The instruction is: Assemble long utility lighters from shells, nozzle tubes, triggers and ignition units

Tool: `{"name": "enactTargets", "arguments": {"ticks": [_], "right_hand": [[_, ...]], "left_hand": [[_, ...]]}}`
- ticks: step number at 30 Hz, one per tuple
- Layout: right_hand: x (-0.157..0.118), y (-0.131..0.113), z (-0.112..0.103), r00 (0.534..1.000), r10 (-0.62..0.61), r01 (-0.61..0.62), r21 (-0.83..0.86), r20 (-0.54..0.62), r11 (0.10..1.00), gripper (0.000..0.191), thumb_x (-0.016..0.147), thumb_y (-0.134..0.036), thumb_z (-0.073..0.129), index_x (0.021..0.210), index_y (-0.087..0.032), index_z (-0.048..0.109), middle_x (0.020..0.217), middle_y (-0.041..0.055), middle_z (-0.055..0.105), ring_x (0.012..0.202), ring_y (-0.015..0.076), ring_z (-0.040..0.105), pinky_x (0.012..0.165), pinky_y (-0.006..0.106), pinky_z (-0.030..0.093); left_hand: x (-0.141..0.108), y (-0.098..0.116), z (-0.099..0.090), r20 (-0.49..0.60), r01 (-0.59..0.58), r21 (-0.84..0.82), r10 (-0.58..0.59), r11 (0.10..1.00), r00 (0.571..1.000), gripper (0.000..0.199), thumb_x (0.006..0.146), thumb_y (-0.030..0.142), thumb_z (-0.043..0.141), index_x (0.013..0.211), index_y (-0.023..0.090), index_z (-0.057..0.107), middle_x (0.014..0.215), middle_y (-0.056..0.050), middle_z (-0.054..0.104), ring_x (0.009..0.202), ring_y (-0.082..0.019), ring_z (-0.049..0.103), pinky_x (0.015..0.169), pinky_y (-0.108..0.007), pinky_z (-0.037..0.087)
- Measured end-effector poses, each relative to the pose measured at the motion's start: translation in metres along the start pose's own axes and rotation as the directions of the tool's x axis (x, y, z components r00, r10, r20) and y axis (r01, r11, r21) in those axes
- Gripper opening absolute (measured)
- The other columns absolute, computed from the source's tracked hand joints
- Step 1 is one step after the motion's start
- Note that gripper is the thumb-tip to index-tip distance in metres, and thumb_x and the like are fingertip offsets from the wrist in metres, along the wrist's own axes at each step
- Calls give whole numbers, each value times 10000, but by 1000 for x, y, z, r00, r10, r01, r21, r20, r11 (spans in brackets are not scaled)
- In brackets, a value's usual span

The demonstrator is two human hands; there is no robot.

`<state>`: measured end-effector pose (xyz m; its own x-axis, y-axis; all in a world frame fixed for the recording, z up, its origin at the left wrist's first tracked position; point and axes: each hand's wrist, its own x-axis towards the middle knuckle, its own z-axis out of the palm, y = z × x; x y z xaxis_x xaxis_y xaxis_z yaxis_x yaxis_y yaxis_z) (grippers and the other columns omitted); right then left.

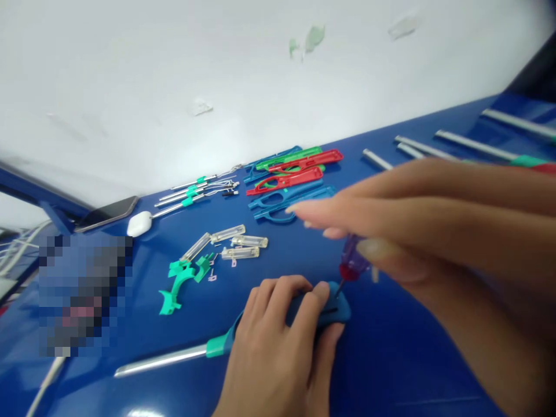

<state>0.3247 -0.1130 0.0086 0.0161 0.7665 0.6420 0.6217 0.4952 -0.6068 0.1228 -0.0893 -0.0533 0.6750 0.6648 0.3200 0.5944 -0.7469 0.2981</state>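
Observation:
My left hand (282, 324) is closed around the blue handle of a long-nosed lighter (336, 310), pressing it to the blue tabletop. Its metal tube and green collar stick out to the left of my wrist. Above the handle's right end, my right hand (412, 226) grips a small screwdriver (353, 260) with a purple and red handle. The screwdriver's thin shaft slants down, and its tip meets the blue handle near my left fingertips. My right fingers partly cover the screwdriver's handle.
Several clear fuel tanks (241, 253) and green plastic pieces (178, 284) lie left of centre. Behind them are blue, green and red handle halves (286, 180) and metal tubes with wires (191, 194). More metal tubes (478, 142) lie at right. A phone (108, 214) rests against the white wall.

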Motion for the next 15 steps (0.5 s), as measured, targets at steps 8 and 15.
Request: {"name": "enactTargets", "arguments": {"ticks": [8,15], "right_hand": [[6,0,-8,980,-129,134,-25,151,991,226,1018,-150,659,1183,-232,789,1081,-10,773,864,70,764,753,68,598],[9,-2,-8,974,-152,141,79,170,987,248,1006,-99,657,1154,-268,763,1020,-56,769,891,30,754,877,38,559]], "left_hand": [[0,-8,6,-97,-50,84,58,995,994,253,1017,231,550,1267,264,577,1165,-81,728,996,-307,728,840,-495,647],[0,-16,14,-122,-88,111,102,990,987,345,966,236,608,1311,247,615,1159,-84,744,957,-292,756,790,-451,678]]}}
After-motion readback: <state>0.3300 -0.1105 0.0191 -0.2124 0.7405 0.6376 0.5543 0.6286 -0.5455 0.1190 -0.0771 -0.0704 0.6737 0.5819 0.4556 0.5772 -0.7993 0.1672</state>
